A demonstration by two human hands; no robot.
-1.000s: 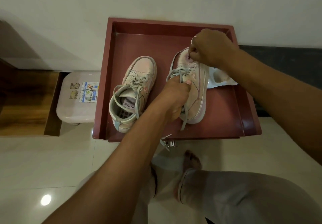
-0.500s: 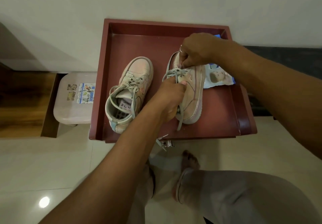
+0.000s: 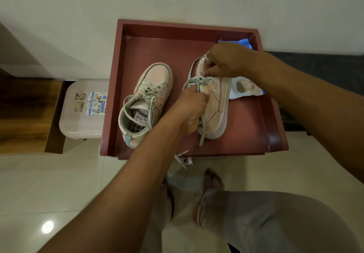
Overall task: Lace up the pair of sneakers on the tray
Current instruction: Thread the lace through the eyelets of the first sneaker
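- Sneakers are both sitting inside the reddish-brown tray (image 3: 116, 87), toes pointing at the wall, heels toward the person. The tray is pushed up against the white wall.
- pale plastic stool (image 3: 78, 118) is just beside the tray's left edge, with some stickers on top.
- left-side sneaker (image 3: 151, 87) lies apart from both hands, a bit tilted. Its laces are threaded but loose and floppy over the open collar.
- right-side sneaker (image 3: 216, 110) is the one being handled, and it's in the right half of the tray.
- left hand (image 3: 189, 110) is curled round the heel end of that sneaker, with the thumb pressed on its side.
- right hand (image 3: 226, 59) is over the toe end, fingertips pinched together on the lace (image 3: 202, 136) where the lacing starts. One end of that lace dangles down past the heel onto the tray floor.
- blue and white packet (image 3: 246, 89) lies in the tray's far right corner, partly hidden under the right forearm, touching the right-side sneaker.
- small ring (image 3: 207, 54) is on a right-hand finger.
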